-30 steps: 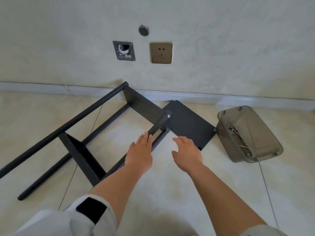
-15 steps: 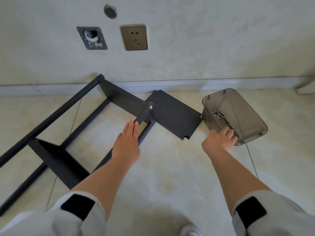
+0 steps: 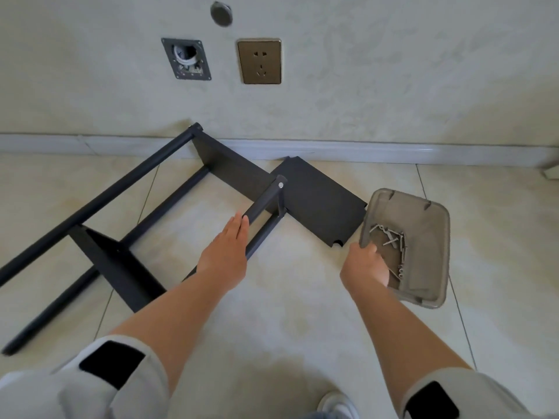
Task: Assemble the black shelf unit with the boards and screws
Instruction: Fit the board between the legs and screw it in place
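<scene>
Tile floor meets a pale wall with a socket — the black shelf frame lies on it. Left hand rests flat-fingered on a pole; right hand reaches into the screw tray, grip hidden.

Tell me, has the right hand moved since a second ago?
Yes. The right hand has moved rightward, away from the loose black board lying on the floor, and now reaches into the grey bin toward the screws.
</scene>
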